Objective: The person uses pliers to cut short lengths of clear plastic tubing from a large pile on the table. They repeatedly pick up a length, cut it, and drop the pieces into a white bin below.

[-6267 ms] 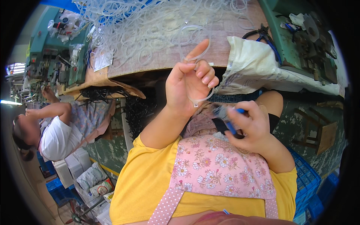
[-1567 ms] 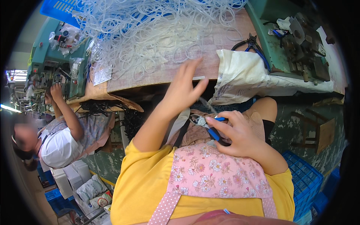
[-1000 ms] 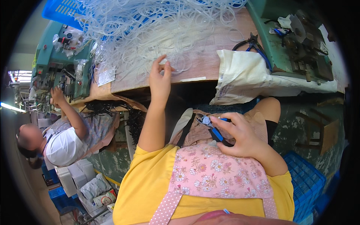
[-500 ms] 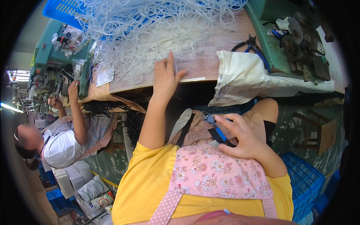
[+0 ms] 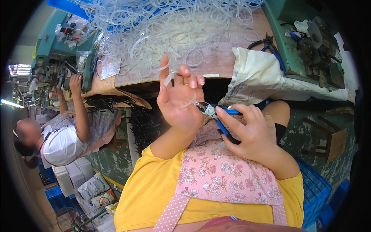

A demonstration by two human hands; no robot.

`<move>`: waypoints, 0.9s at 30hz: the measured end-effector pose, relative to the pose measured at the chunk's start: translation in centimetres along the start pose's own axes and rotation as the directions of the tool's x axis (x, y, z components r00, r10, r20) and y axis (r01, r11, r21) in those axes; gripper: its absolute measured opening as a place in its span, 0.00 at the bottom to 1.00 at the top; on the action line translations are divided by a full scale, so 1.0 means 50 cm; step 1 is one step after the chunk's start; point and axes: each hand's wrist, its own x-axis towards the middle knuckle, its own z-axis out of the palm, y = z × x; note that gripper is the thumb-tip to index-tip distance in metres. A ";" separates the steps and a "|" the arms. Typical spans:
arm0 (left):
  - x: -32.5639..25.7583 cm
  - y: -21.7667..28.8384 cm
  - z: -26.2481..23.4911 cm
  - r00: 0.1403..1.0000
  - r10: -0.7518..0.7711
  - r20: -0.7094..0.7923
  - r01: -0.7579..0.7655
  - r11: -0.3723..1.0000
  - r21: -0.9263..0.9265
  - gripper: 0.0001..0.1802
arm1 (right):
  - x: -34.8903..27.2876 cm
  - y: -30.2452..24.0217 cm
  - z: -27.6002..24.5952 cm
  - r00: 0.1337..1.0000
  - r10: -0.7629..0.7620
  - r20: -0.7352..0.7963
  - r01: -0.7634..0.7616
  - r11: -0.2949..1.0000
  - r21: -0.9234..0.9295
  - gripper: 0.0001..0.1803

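Note:
My left hand (image 5: 181,102) is turned palm up at the table's front edge. Its index finger points up while the others curl over a clear plastic loop (image 5: 168,79), part of which trails across the palm. In my right hand (image 5: 251,133) is a pair of cutting pliers (image 5: 210,111) with blue handles. The jaws meet the clear strip beside my left palm; whether they are fully closed on it I cannot make out. Beyond the left hand lies a big heap of similar clear plastic loops (image 5: 154,34), reaching up to a blue crate.
More pliers (image 5: 270,50) lie by a white sack (image 5: 251,75) on the right, next to a green machine (image 5: 313,50). A seated co-worker (image 5: 63,143) works at another machine on the left. A blue crate (image 5: 315,193) stands at my lower right.
My left hand has come back from the heap with a clear plastic loop and turned palm up. My right hand has raised the pliers from my lap to that loop.

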 end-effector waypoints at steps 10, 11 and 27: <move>-0.009 -0.004 0.001 0.990 0.129 0.061 -0.133 0.989 0.066 0.35 | -0.010 -0.001 0.004 1.000 -0.016 0.024 0.017 1.000 -0.026 0.39; -0.011 -0.005 0.004 0.989 0.140 0.053 -0.144 0.987 0.078 0.35 | -0.011 -0.002 0.003 0.999 0.000 0.034 -0.001 1.000 0.022 0.40; -0.005 0.026 0.025 0.917 -0.395 -0.050 0.383 0.910 -0.161 0.34 | -0.028 0.029 0.023 1.000 -0.014 -0.006 0.014 0.999 -0.041 0.39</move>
